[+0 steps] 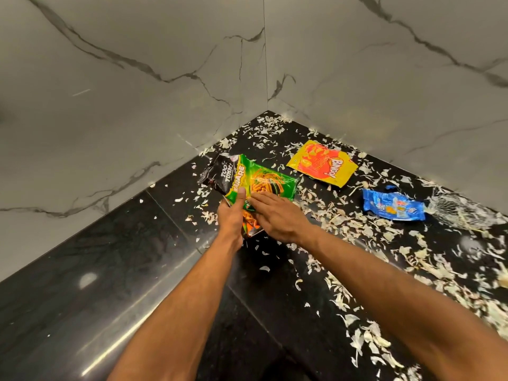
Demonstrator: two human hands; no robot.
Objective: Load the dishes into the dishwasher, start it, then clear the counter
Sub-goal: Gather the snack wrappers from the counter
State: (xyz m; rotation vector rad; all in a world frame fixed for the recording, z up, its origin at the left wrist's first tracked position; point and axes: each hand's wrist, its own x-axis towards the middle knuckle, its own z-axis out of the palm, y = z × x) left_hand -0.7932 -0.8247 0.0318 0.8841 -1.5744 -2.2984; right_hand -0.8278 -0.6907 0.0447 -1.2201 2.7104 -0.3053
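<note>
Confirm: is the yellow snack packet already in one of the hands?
No, the yellow packet lies untouched on the counter, apart from both hands.

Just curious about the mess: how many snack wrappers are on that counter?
4, perhaps 5. The left hand grips a green wrapper with a black wrapper behind it; an orange piece below may be another. A yellow wrapper and a blue wrapper lie to the right.

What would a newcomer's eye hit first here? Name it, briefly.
Both hands meet at the centre, the left hand pinching a green snack bag while the right hand lies flat on it. Pale peelings litter the black counter, with a yellow packet near the corner.
</note>
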